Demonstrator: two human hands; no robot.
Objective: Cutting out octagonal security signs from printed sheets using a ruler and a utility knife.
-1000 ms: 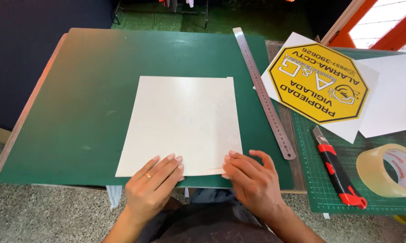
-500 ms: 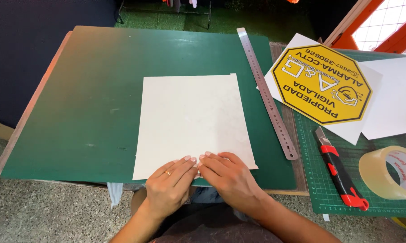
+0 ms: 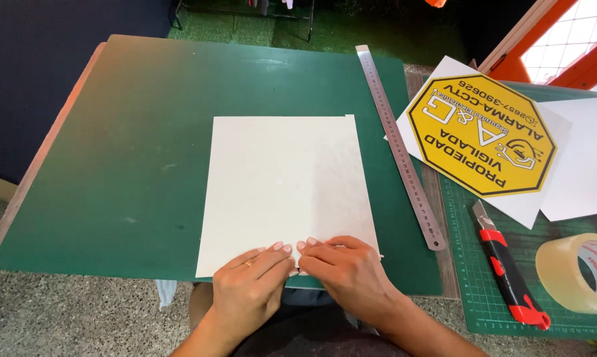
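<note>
A cream sheet of paper [image 3: 285,185] lies flat on a green board [image 3: 133,152]. My left hand [image 3: 251,285] and my right hand [image 3: 350,272] rest side by side on the sheet's near edge, at its middle. Their fingertips almost meet and press down on the paper. The fingers are together and flat; neither hand grips anything.
A long steel ruler [image 3: 399,145] lies along the board's right edge. To the right, a yellow octagonal sign [image 3: 485,135] rests on white sheets [image 3: 579,158]. A red-and-black utility knife [image 3: 509,272] and a roll of clear tape [image 3: 577,272] lie on a green cutting mat [image 3: 483,301].
Both hands slid along the sheet's near edge toward its middle and came together. My view has shifted, so the sheet sits more central.
</note>
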